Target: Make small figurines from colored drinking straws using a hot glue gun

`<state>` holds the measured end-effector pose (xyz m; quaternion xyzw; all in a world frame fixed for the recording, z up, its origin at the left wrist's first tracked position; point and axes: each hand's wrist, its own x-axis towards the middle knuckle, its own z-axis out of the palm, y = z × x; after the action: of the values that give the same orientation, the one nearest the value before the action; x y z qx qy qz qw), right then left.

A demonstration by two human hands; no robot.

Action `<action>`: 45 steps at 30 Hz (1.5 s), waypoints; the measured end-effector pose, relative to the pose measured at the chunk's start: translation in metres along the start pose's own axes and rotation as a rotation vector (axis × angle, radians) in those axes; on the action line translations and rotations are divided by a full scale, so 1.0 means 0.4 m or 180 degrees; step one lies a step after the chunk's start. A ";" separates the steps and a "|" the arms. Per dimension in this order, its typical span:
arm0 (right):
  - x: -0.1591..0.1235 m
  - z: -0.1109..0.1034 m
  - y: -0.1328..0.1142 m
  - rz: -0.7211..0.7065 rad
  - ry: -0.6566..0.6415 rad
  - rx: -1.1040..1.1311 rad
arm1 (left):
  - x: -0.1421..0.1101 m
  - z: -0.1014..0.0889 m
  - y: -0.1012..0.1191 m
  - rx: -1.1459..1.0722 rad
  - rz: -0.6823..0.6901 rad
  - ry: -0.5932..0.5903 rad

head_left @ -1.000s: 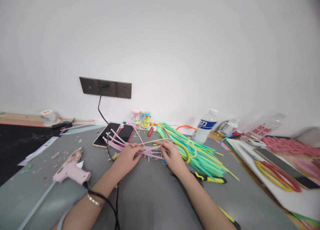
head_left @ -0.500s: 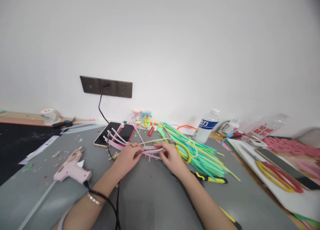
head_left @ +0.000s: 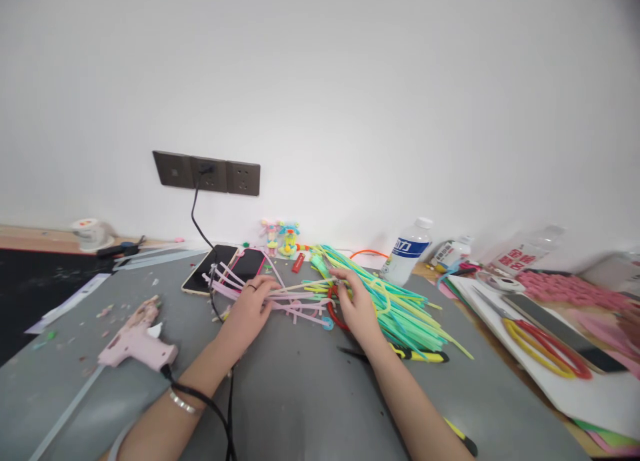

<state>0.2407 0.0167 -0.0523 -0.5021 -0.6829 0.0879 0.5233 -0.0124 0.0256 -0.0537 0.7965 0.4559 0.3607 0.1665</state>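
My left hand (head_left: pixel 247 309) lies on a fan of pink straws (head_left: pixel 295 305) on the grey table (head_left: pixel 300 394), fingers pressed down and closed over them. My right hand (head_left: pixel 358 305) sits just right of it, at the edge of a big pile of green and yellow straws (head_left: pixel 405 311). Its curled fingers pinch the end of a pale straw (head_left: pixel 310 285) that runs across to my left hand. A yellow loop (head_left: pixel 383 292) and a red loop (head_left: pixel 334 316) lie beside the right hand.
A pink glue gun (head_left: pixel 137 341) lies at the left, its black cord crossing my left arm. Two phones (head_left: pixel 205 277) sit behind the straws under a wall socket (head_left: pixel 207 174). A bottle (head_left: pixel 405 251), a yellow utility knife (head_left: pixel 423 356) and a white board (head_left: pixel 575 387) carrying scissors (head_left: pixel 545 344) are at the right.
My right hand has moved up and away from me toward the green pile. My left hand slid slightly forward over the pink straws. The view shifted a little.
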 end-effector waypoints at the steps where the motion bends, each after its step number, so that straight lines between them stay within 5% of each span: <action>1: -0.001 0.006 -0.002 -0.0020 -0.0047 0.0008 | 0.000 0.004 -0.007 0.0016 -0.0055 0.0036; 9: -0.003 0.012 -0.026 -0.0108 -0.0069 0.0008 | -0.001 0.001 -0.014 -0.0080 -0.0160 0.0255; 16: -0.013 0.005 -0.070 0.0046 0.0570 -0.0026 | -0.008 -0.044 0.046 -0.0495 -0.0059 0.1202; 20: -0.023 0.023 -0.104 0.0133 0.0091 0.0643 | -0.010 -0.052 0.070 -0.0636 -0.0229 0.0632; 25: -0.046 0.095 -0.168 0.0221 -0.0844 0.1454 | -0.011 -0.037 0.073 -0.0295 0.0171 -0.0024; 30: 0.010 0.141 -0.180 0.0680 -0.0277 0.1877 | -0.012 -0.030 0.076 -0.0223 0.0154 -0.0232; 36: 0.078 0.101 -0.109 0.0977 0.0579 0.2199 | -0.014 -0.046 0.096 -0.0479 -0.0151 -0.0284; 45: 0.002 0.139 -0.145 0.1117 -0.0736 0.2388 | -0.010 -0.026 0.103 -0.1493 -0.0420 -0.0633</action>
<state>0.1616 0.0120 -0.0389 -0.3724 -0.5620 0.4735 0.5668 0.0038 -0.0002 -0.0240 0.7362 0.3921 0.3649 0.4138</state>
